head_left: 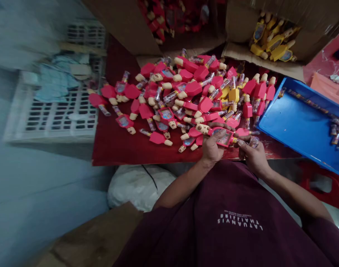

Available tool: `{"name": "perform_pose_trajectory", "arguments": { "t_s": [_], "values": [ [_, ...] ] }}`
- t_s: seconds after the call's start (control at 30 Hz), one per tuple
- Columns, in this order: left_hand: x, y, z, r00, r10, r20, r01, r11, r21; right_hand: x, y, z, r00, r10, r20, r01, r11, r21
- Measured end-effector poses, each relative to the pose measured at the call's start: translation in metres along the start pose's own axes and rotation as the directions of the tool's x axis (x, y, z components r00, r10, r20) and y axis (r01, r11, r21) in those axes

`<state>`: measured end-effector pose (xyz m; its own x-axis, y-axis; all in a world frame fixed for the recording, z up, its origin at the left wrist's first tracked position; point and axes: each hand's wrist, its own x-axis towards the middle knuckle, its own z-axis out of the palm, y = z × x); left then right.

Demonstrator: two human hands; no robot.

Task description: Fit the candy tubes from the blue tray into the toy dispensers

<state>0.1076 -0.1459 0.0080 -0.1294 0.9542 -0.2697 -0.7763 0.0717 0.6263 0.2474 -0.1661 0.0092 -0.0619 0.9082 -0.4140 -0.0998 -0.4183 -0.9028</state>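
My left hand (212, 148) is closed around a pink-red plastic toy (224, 137) with a tan dog-like head and a picture window facing up. My right hand (254, 155) pinches at the toy's opposite end, where a yellow-banded tip shows between the fingers. A small clear tube with colourful contents (253, 141) sticks out of that same hand. Whether the tip in the fingers is a separate tube or fixed to the toy, I cannot tell. Just beyond both hands lies a heap of similar pink-red toys (197, 89), many with clear tubes attached.
At right stands a blue tray (297, 122) with several small tubes (337, 133). Cardboard boxes behind hold red toys (175, 18) and yellow toys (277, 37). A white plastic crate (58, 115) bearing a cloth (56, 78) is left of the dark red table (125, 152).
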Motion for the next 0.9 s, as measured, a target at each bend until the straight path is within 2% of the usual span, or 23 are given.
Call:
{"name": "perform_pose_trajectory", "arguments": {
  "t_s": [0.07,0.1,0.13,0.17,0.2,0.27,0.3,0.33,0.37,0.4,0.47,0.5,0.53,0.57,0.6,0.63,0.67,0.73,0.77,0.8,0.83,0.9],
  "values": [
    [0.003,0.000,-0.004,0.999,-0.032,0.025,0.031,0.999,0.018,0.003,-0.002,-0.005,0.985,0.121,0.126,-0.116,0.992,-0.041],
    [0.005,0.001,-0.006,0.998,-0.046,0.031,0.045,0.999,0.021,0.005,-0.001,-0.008,0.981,0.116,0.158,-0.098,0.988,-0.122],
    [0.008,0.001,-0.008,0.998,-0.060,0.030,0.059,0.998,0.019,0.006,0.001,-0.011,0.985,0.051,0.162,-0.012,0.973,-0.232],
    [0.010,0.002,-0.009,0.997,-0.074,0.016,0.074,0.997,0.012,0.007,0.004,-0.013,0.986,-0.080,0.146,0.127,0.928,-0.351],
    [0.013,0.002,-0.010,0.996,-0.087,-0.010,0.087,0.996,0.000,0.008,0.008,-0.016,0.959,-0.250,0.134,0.284,0.842,-0.458],
    [0.017,0.003,-0.011,0.991,-0.108,-0.083,0.107,0.994,-0.020,0.010,0.015,-0.018,0.822,-0.551,0.143,0.520,0.626,-0.581],
    [0.018,0.003,-0.011,0.987,-0.113,-0.111,0.111,0.994,-0.024,0.010,0.018,-0.018,0.764,-0.628,0.151,0.578,0.560,-0.594],
    [0.018,0.004,-0.010,0.986,-0.112,-0.126,0.110,0.994,-0.023,0.010,0.020,-0.018,0.745,-0.653,0.140,0.595,0.554,-0.583],
    [0.017,0.004,-0.009,0.987,-0.106,-0.122,0.105,0.994,-0.020,0.010,0.020,-0.017,0.772,-0.627,0.108,0.571,0.608,-0.551],
    [0.016,0.005,-0.008,0.990,-0.101,-0.102,0.100,0.995,-0.012,0.009,0.019,-0.015,0.832,-0.551,0.066,0.508,0.707,-0.492],
    [0.014,0.008,-0.007,0.995,-0.094,-0.038,0.095,0.995,0.014,0.008,0.013,-0.012,0.960,-0.280,0.021,0.274,0.916,-0.294],
    [0.014,0.009,-0.006,0.995,-0.100,-0.011,0.101,0.994,0.032,0.008,0.011,-0.010,0.990,-0.133,0.043,0.139,0.972,-0.192],
    [0.015,0.010,-0.006,0.994,-0.114,0.005,0.113,0.992,0.050,0.008,0.008,-0.010,0.997,-0.029,0.078,0.039,0.991,-0.127],
    [0.017,0.011,-0.006,0.992,-0.128,0.008,0.127,0.990,0.066,0.008,0.006,-0.009,0.995,0.009,0.097,0.002,0.993,-0.114],
    [0.019,0.012,-0.005,0.990,-0.142,0.000,0.141,0.987,0.077,0.008,0.006,-0.010,0.996,-0.023,0.089,0.037,0.987,-0.156],
    [0.022,0.012,-0.005,0.988,-0.156,-0.013,0.157,0.984,0.083,0.008,0.006,-0.011,0.991,-0.115,0.068,0.128,0.963,-0.239],
    [0.025,0.012,-0.004,0.985,-0.168,-0.027,0.169,0.982,0.086,0.008,0.008,-0.013,0.968,-0.248,0.046,0.249,0.908,-0.337],
    [0.028,0.012,-0.002,0.983,-0.181,-0.037,0.184,0.979,0.093,0.007,0.012,-0.015,0.874,-0.484,0.048,0.444,0.753,-0.485],
    [0.028,0.012,-0.001,0.982,-0.186,-0.034,0.189,0.977,0.099,0.006,0.013,-0.016,0.845,-0.532,0.055,0.482,0.712,-0.511],
    [0.027,0.012,0.001,0.981,-0.192,-0.027,0.194,0.975,0.105,0.005,0.015,-0.017,0.849,-0.527,0.045,0.476,0.723,-0.500],
    [0.026,0.012,0.002,0.980,-0.196,-0.023,0.197,0.974,0.109,0.004,0.016,-0.016,0.880,-0.474,0.019,0.430,0.780,-0.455],
    [0.021,0.011,0.005,0.980,-0.197,-0.029,0.199,0.972,0.125,0.001,0.017,-0.013,0.963,-0.268,-0.012,0.254,0.924,-0.285]
  ]
}}
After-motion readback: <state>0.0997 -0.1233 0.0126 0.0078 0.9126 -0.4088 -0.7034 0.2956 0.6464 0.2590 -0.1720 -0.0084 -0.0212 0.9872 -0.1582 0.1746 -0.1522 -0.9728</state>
